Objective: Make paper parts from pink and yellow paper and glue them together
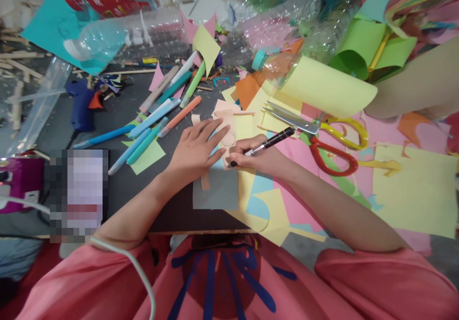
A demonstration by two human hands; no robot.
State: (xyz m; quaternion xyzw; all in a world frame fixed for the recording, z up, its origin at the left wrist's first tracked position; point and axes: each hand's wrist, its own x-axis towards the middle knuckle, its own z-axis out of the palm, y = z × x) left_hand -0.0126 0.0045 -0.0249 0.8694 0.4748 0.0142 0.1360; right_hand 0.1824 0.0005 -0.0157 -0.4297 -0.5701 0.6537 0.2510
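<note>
My right hand [256, 154] grips a black and silver pen [274, 140], its tip low against a small peach piece of paper [228, 125]. A drawn round outline shows on that paper, just above the pen tip. Lying flat with its fingers spread, my left hand [195, 145] rests at the paper's left side and covers part of it. Beneath both is a grey sheet [215, 193], with a narrow peach strip [205, 180] on it. Scissors [322, 136] with one red and one yellow handle lie to the right of my right hand.
Several markers [154, 124] lie left of my hands, near a blue glue gun [81, 104]. A blurred-out rectangular object [84, 191] sits by my left forearm. Clear plastic bottles [136, 36] stretch across the back. Coloured paper scraps [412, 191] cover the right side.
</note>
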